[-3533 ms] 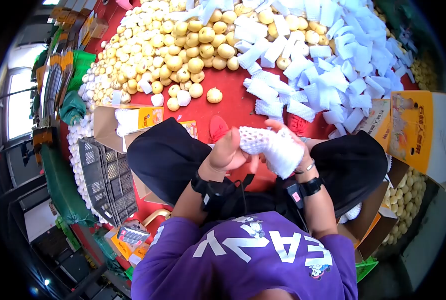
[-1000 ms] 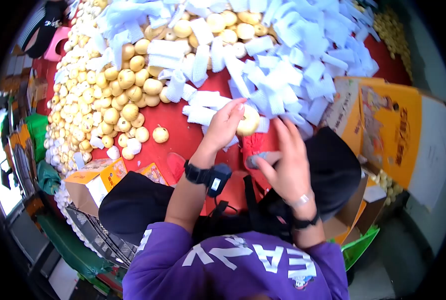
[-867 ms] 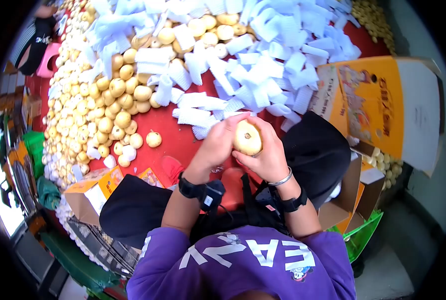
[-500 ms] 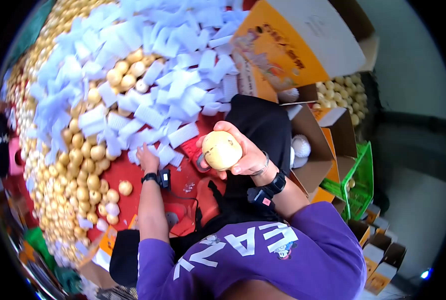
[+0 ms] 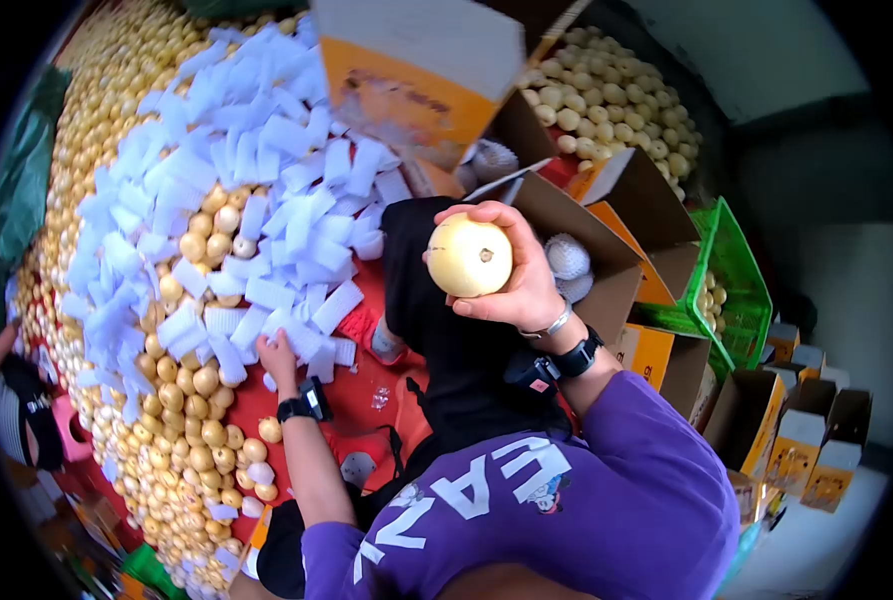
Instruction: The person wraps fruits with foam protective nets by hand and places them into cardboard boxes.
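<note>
My right hand (image 5: 521, 275) is wrapped around a round pale-yellow fruit (image 5: 468, 256), holding it up over my lap. A brown, dried blossom end on the fruit faces me, and a thin dark mark shows near its top. Low on the left, my left hand (image 5: 278, 362) is at the near edge of a pile of white foam sleeves (image 5: 284, 215). Its fingers look pinched together on one foam sleeve, though the fingertips are small and partly hidden.
Heaped yellow fruits (image 5: 181, 400) spread along the left over red sheeting (image 5: 266, 425). On the right stand an open carton (image 5: 591, 235) with sleeved fruits (image 5: 568, 257), a green crate (image 5: 731, 300) and more cartons (image 5: 801, 435). Another person's arm (image 5: 4, 342) shows far left.
The view has swung, shifting the piles and boxes. In my right hand the fruit has turned so its brown blossom end faces me. My left hand stays by the foam sleeves, its fingers drawn closer together.
</note>
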`<state>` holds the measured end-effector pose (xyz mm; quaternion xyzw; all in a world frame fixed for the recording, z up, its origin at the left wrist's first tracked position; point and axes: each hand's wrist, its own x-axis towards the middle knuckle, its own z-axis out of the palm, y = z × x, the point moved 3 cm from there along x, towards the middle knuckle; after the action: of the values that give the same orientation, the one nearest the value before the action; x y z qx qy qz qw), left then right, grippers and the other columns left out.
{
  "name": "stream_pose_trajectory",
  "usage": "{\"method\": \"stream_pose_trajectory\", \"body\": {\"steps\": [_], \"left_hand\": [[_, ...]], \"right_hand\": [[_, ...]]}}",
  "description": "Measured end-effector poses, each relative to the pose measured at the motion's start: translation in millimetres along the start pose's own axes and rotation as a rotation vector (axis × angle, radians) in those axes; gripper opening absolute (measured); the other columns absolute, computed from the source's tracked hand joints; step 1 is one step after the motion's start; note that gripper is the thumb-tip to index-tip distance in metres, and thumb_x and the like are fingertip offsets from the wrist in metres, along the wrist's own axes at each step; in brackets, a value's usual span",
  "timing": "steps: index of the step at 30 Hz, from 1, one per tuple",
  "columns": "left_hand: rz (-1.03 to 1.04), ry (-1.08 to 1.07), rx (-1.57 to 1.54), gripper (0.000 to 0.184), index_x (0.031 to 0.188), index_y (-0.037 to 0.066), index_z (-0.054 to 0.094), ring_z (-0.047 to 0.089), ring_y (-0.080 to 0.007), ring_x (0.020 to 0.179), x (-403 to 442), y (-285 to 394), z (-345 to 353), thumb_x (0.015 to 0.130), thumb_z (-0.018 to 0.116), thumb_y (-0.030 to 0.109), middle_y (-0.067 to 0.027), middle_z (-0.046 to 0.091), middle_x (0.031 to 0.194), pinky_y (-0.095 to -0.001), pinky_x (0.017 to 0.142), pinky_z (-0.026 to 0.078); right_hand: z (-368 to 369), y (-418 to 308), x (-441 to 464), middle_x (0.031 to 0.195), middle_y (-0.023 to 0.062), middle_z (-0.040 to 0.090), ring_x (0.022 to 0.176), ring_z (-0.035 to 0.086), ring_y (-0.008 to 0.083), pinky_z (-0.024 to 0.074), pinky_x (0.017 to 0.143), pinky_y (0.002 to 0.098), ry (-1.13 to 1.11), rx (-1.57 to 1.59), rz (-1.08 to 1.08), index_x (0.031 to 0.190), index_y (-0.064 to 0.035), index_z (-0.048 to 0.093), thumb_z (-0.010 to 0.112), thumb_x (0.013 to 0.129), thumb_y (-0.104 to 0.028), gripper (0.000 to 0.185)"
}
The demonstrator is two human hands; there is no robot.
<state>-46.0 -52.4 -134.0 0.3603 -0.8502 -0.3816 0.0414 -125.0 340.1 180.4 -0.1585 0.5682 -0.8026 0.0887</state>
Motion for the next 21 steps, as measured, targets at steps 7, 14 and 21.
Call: {"method": "stream_pose_trajectory", "body": {"steps": [7, 14, 21], "left_hand": [[-0.193, -0.439, -0.455, 0.049, 0.127, 0.0, 0.033, 0.055, -0.019, 0.082, -67.4, 20.4, -2.2, 0.084, 0.053, 0.012, -0.0131, 0.054, 0.103, -0.0308, 0.067, 0.047], [-0.044, -0.644, -0.45, 0.03, 0.112, -0.002, 0.046, 0.054, -0.0158, 0.08, -132.9, 26.0, -17.0, 0.086, 0.05, 0.012, -0.0093, 0.056, 0.096, -0.0285, 0.068, 0.046], [0.417, -0.7, -0.036, 0.023, 0.105, -0.003, 0.051, 0.054, -0.0147, 0.079, -132.2, 65.8, -43.3, 0.087, 0.049, 0.012, -0.0077, 0.057, 0.094, -0.0277, 0.07, 0.045]], "right_hand": [[-182.2, -54.5, -65.6, 0.103, 0.0162, 0.052, 0.081, 0.059, 0.03, 0.0501, 0.052, 0.0296, 0.722, 0.246, -0.221, 0.12, -0.0097, 0.037, 0.065, 0.072, -0.018, 0.056], [-469.4, -91.4, -295.0, 0.082, 0.0098, 0.057, 0.062, 0.056, 0.0204, 0.0492, 0.049, 0.0267, 1.693, 0.463, -0.589, 0.098, -0.0062, 0.053, 0.053, 0.084, -0.03, 0.028], [-272.6, -92.2, -159.6, 0.082, 0.0112, 0.06, 0.076, 0.057, 0.0191, 0.0488, 0.064, 0.0308, 0.925, 0.262, -0.371, 0.092, -0.0024, 0.053, 0.049, 0.083, -0.009, 0.012]]}}
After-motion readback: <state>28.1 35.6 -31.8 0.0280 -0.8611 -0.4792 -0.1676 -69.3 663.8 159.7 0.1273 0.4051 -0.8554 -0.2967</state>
